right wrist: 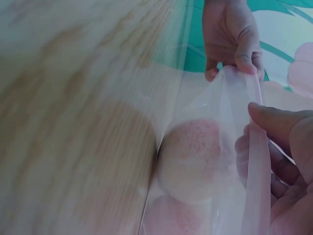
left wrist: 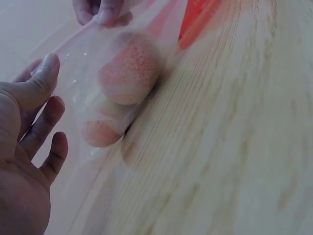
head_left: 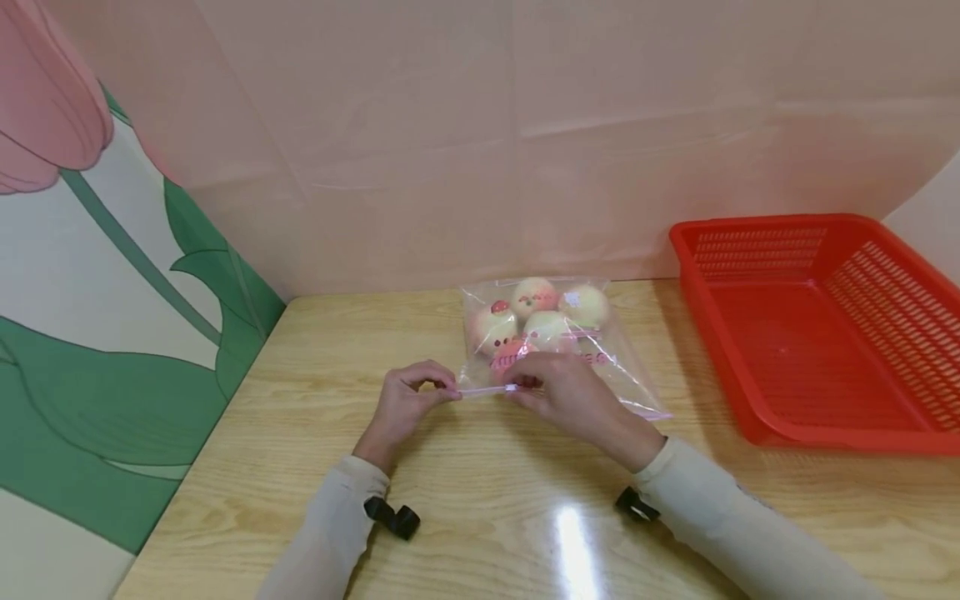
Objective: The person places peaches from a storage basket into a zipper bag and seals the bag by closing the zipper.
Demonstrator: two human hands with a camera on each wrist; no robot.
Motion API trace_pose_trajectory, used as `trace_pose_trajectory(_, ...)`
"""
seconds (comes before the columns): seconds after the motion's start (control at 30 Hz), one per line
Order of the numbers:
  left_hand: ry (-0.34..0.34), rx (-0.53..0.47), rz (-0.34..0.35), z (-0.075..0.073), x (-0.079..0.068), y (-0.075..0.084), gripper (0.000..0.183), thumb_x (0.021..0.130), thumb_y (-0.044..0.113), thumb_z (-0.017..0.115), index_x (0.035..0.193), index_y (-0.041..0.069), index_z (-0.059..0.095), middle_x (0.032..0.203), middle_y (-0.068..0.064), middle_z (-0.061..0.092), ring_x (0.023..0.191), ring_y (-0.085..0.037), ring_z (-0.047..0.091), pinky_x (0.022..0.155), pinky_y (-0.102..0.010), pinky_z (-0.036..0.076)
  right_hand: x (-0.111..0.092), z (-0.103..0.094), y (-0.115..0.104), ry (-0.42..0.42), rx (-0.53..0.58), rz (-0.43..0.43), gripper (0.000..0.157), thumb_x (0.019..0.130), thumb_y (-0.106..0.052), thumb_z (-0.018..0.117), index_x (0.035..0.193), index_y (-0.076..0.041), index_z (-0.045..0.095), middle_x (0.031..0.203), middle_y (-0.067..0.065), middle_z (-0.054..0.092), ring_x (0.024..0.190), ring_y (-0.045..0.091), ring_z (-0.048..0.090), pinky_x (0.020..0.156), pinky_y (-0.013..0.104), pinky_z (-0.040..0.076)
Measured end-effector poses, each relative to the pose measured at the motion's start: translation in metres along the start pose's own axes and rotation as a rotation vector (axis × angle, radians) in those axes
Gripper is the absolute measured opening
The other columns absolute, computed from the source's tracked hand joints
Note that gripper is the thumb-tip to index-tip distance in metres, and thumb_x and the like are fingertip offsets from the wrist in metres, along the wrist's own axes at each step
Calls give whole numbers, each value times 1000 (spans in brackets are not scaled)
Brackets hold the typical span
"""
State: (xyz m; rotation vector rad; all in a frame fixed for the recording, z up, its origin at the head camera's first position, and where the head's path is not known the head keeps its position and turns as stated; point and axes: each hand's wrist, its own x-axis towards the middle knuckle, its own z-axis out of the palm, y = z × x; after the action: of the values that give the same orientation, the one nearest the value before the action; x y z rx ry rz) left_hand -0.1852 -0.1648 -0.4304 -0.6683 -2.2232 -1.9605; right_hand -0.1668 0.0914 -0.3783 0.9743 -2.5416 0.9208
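A clear plastic zip bag (head_left: 626, 375) with pink print lies on the wooden table, several round peach-coloured toys (head_left: 583, 307) inside it. Its pink-edged mouth faces the person. My left hand (head_left: 408, 404) pinches the left corner of that edge between thumb and forefinger; its other fingers are spread loosely in the left wrist view. A little to the right along the same edge, my right hand (head_left: 573, 400) pinches the strip by a small white slider (head_left: 511, 388). In the right wrist view, a peach-coloured toy (right wrist: 193, 161) shows through the film beneath the strip.
At the right stands a red plastic basket (head_left: 720, 358) with slatted walls. A pinkish sheet (head_left: 450, 167) hangs behind the wooden table (head_left: 330, 350). On the left is a panel with painted green leaves (head_left: 112, 400). Black straps are on both wrists.
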Motion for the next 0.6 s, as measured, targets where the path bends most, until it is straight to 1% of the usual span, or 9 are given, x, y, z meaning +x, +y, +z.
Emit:
trace_pose_trajectory(0.17, 5, 5, -11, 1, 1, 0, 9, 79, -3, 79, 80, 5, 76, 82, 4, 73, 82, -12, 66, 84, -33, 54, 1, 2, 1, 10, 11, 27, 12, 79, -19, 84, 88, -20, 76, 77, -10, 72, 67, -1, 59, 63, 19, 53)
trace_pose_trajectory(0.33, 8, 27, -20, 1, 1, 0, 8, 79, -3, 79, 80, 4, 75, 83, -2, 73, 82, -12, 66, 85, -36, 53, 1, 2, 2, 4, 8, 63, 11, 79, -16, 84, 86, -21, 76, 75, -12, 70, 67, -2, 57, 63, 19, 51)
trace_pose_trajectory(0.5, 3, 31, -19, 1, 0, 0, 15, 79, -5, 77, 78, 10, 76, 83, -3, 73, 82, -12, 66, 84, -37, 53, 1, 1, 2, 0, 19, 64, 10, 80, -16, 83, 86, -21, 76, 75, -11, 71, 68, -1, 59, 63, 19, 52)
trace_pose_trajectory(0.6, -8, 27, -32, 2, 0, 1, 19, 80, -5, 77, 78, 14, 77, 84, -6, 73, 83, -12, 66, 84, -36, 52, -1, 0, 1, 2, 13, 69, 10, 80, -17, 83, 86, -22, 76, 75, -11, 71, 68, 0, 59, 63, 20, 52)
